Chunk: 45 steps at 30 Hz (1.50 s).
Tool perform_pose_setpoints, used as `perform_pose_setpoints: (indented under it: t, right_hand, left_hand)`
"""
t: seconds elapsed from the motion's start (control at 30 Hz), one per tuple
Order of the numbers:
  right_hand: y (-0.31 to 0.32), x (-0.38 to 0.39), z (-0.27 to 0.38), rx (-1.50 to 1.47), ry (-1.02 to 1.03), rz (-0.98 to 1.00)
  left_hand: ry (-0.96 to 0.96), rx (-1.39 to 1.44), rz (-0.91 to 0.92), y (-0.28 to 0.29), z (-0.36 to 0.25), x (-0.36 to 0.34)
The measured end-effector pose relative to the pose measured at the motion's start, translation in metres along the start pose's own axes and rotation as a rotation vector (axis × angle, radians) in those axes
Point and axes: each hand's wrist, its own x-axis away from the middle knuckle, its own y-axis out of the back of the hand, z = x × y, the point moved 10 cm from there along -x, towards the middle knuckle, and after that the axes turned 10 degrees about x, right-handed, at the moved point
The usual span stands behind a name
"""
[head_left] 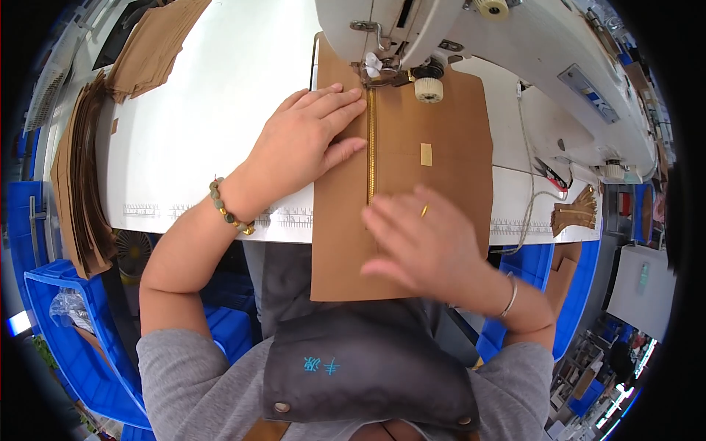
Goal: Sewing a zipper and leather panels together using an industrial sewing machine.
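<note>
A brown fabric panel (pixel 441 176) lies flat under the sewing machine (pixel 419 44), its near end hanging past the table edge. Down its length runs a gold zipper (pixel 372 140), which reaches up to the presser foot (pixel 373 81). My left hand (pixel 309 132) rests flat on the panel left of the zipper, fingers stretched toward the foot. Over the zipper's near part is my right hand (pixel 423 242), slightly blurred, fingers stretched out and touching or just above the fabric. A small yellowish patch (pixel 426 154) sits on the panel right of the zipper.
Stacks of brown panels (pixel 81 176) lie at the table's left edge, with more brown pieces (pixel 154 44) behind. On the right are red-handled snips (pixel 553 176), a cord (pixel 531 147) and a bundle of zippers (pixel 575 212). Blue bins (pixel 81 345) stand below the table.
</note>
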Motion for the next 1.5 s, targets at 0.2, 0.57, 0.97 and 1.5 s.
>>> perform_pose_setpoints:
  t: [0.2,0.57,0.97,1.5]
  right_hand:
    - [-0.016,0.026,0.048,0.290,-0.030,-0.124]
    - [-0.018,0.039,-0.017,-1.027,-0.302,0.045]
    - [-0.018,0.037,-0.015,-1.014,-0.310,0.026]
    - [-0.041,0.085,-0.159,-1.965,-0.549,0.055]
  left_hand:
    - [-0.017,-0.008,-0.029,0.007,0.000,0.001]
    - [0.012,0.114,-0.181,0.049,-0.054,0.075]
    - [-0.221,0.015,-0.209,0.016,-0.096,0.078]
    - [-0.043,-0.296,-0.031,-0.021,-0.126,0.077]
